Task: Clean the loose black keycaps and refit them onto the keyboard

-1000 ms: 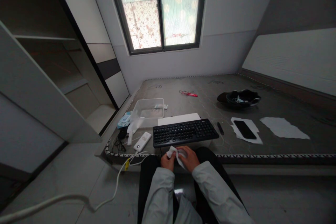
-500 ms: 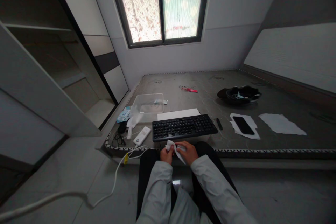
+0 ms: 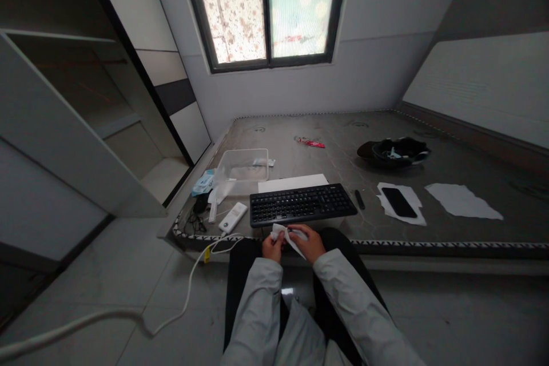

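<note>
Between my two hands is a crumpled white tissue [image 3: 279,230], held over my lap just in front of the mattress edge. My left hand [image 3: 273,247] pinches its left part. My right hand [image 3: 309,243] has its fingers closed on the right part, and a loose end hangs below that palm. Whether anything is wrapped inside the tissue, I cannot tell. Directly beyond my hands lies a black keyboard [image 3: 302,205], its near edge close to my fingertips. A white sheet or box [image 3: 292,183] shows behind the keyboard.
On the mattress [image 3: 309,161], left, are a clear plastic bin [image 3: 244,186], a blue-white packet [image 3: 203,183] and a white power strip [image 3: 233,218] with its cable [image 3: 189,296]. Rightward lie a small black stick [image 3: 359,199], a phone [image 3: 398,202] on paper, another paper sheet [image 3: 463,202] and a black cap [image 3: 397,152].
The view has shifted slightly. Both hands keep hold of the tissue in nearly the same place, with only a small shift of the fingers.
</note>
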A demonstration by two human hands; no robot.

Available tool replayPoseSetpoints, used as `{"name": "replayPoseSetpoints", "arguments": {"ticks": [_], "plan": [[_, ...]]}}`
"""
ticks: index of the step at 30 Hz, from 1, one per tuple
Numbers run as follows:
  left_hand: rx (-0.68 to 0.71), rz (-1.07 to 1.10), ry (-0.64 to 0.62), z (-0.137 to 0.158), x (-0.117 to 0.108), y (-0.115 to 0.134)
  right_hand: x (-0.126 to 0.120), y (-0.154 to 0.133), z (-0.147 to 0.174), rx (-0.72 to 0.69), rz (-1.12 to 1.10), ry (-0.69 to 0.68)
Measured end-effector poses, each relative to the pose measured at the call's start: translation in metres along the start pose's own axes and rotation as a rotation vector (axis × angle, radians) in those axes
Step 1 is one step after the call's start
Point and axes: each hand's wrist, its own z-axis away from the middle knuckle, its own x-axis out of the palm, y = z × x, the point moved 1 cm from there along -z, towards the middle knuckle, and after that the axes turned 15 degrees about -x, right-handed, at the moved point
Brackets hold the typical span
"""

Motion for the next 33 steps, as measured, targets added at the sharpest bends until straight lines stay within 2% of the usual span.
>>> {"name": "replayPoseSetpoints", "arguments": {"ticks": [4, 8, 13, 20, 25, 33], "plan": [[-0.022, -0.001, 0.072, -0.008, -0.001, -0.008, -0.003, 0.004, 0.000, -0.033, 0.072, 0.063], [-0.022, -0.016, 0.079, -0.014, -0.003, -0.013, -0.006, 0.011, -0.001, -0.015, 0.110, 0.148], [-0.012, -0.055, 0.099, -0.011, -0.004, -0.011, -0.007, 0.023, 0.000, 0.085, 0.069, 0.203], [0.011, -0.127, 0.161, -0.009, -0.005, -0.009, -0.004, 0.033, 0.002, 0.122, -0.014, 0.278], [-0.003, -0.183, 0.155, -0.007, -0.005, -0.007, -0.008, 0.027, 0.004, 0.123, -0.037, 0.269], [0.002, -0.264, 0.217, -0.009, -0.003, -0.006, -0.030, 0.001, 0.001, 0.120, 0.067, 0.281]]}}
